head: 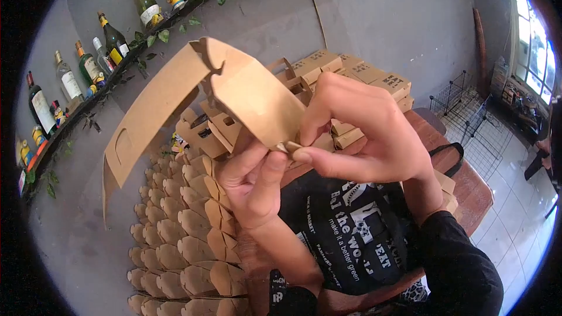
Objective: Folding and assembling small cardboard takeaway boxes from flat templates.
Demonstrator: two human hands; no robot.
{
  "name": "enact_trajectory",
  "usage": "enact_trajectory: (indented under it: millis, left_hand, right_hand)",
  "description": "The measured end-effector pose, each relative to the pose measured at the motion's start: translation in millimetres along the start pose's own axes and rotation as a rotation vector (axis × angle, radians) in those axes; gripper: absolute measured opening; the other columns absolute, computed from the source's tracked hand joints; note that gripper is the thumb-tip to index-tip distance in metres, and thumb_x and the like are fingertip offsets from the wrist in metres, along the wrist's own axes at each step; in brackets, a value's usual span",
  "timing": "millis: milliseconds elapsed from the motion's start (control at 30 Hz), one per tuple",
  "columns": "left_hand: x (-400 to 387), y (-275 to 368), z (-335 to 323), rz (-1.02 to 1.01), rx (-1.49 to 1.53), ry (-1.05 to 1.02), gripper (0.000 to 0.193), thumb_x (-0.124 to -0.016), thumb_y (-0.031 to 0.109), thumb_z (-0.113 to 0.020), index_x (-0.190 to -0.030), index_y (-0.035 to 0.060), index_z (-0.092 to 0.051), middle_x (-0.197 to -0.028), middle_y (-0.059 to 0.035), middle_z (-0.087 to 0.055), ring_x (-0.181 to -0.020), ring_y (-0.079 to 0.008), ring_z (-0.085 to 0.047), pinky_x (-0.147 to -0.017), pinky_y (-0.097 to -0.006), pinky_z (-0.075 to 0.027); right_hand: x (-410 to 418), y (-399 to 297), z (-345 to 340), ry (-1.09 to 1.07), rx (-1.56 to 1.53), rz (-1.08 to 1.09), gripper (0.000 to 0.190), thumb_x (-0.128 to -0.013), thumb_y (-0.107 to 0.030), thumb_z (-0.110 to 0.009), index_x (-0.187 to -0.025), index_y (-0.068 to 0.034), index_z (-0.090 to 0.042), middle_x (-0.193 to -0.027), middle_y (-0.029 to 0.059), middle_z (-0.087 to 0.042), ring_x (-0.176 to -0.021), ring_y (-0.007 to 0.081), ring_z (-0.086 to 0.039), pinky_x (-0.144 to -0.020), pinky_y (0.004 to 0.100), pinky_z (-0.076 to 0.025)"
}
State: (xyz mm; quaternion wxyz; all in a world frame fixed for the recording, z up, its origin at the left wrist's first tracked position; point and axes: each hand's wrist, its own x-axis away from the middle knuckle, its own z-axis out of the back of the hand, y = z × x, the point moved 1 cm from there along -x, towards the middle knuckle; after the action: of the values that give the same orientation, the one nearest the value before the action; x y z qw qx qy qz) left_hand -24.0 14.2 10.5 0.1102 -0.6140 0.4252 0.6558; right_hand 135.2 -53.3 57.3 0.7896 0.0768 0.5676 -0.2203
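A partly folded kraft cardboard carton (pixel 259 92) is held up in front of me, its long panel (pixel 153 109) bending down to the left. This panel has a curved cut slot near its far end. My left hand (pixel 254 180) grips the carton's lower edge between thumb and fingers. Thumb and index finger of my right hand (pixel 369 136) pinch a small folded tab (pixel 290 145) at the same corner. The two thumbs are close together there. My fingers hide part of the fold. Beneath my hands, a black bag (pixel 347 237) with white printing lies on the wooden table (pixel 465 188).
Rows of nested open kraft cartons (pixel 189 237) fill the table's left side. Closed printed boxes (pixel 351 70) are piled at the back, near handled carton carriers (pixel 210 127). A wall shelf (pixel 175 19) bears bottles and figurines. Wire racks (pixel 474 118) stand on the tiled floor.
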Motion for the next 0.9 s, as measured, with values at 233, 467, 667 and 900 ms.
enact_trajectory:
  millis: [233, 467, 667, 900]
  left_hand:
    - [-4.8, 0.8, 4.5, -0.017, -0.033, -0.056, 0.016, -0.090, 0.007, -0.056, -0.100, -0.0052, -0.060, -0.097, -0.0073, -0.061, -0.085, -0.0115, -0.053, -0.071, -0.0233, -0.042]
    - [-3.5, -0.3, 7.1, 0.014, 0.012, -0.061, 0.026, -0.088, 0.002, -0.055, -0.110, -0.0117, -0.060, -0.114, -0.0182, -0.056, -0.107, -0.0242, -0.054, -0.095, -0.0355, -0.041]
    - [-3.9, -0.3, 8.5, 0.005, -0.066, -0.059, 0.021, -0.091, 0.007, -0.054, -0.105, -0.0079, -0.058, -0.101, -0.0097, -0.060, -0.089, -0.0149, -0.055, -0.077, -0.0279, -0.045]
    - [-5.2, 3.7, 2.6, 0.066, 0.022, -0.125, 0.028, -0.088, 0.001, -0.053, -0.112, -0.0133, -0.057, -0.118, -0.0194, -0.053, -0.109, -0.0243, -0.052, -0.096, -0.0343, -0.039]
  right_hand:
    - [0.2, 1.0, 0.3, -0.052, -0.058, 0.004, 0.013, -0.075, -0.002, -0.069, -0.084, -0.004, -0.060, -0.075, 0.0083, -0.052, -0.072, 0.0214, -0.060, -0.061, 0.0311, -0.049]
    - [0.8, 4.6, -0.7, -0.026, -0.056, 0.013, 0.011, -0.074, -0.003, -0.070, -0.080, -0.004, -0.062, -0.075, 0.0085, -0.053, -0.072, 0.0226, -0.059, -0.061, 0.0315, -0.048]
    - [2.3, 5.1, 0.6, -0.028, -0.075, 0.020, 0.011, -0.073, -0.002, -0.070, -0.083, -0.004, -0.065, -0.078, 0.0089, -0.056, -0.072, 0.0255, -0.059, -0.063, 0.0333, -0.047]
    - [2.1, 5.2, -0.1, 0.031, -0.029, 0.016, 0.013, -0.069, -0.002, -0.074, -0.080, -0.004, -0.067, -0.076, 0.0062, -0.057, -0.070, 0.0186, -0.058, -0.060, 0.0284, -0.045]
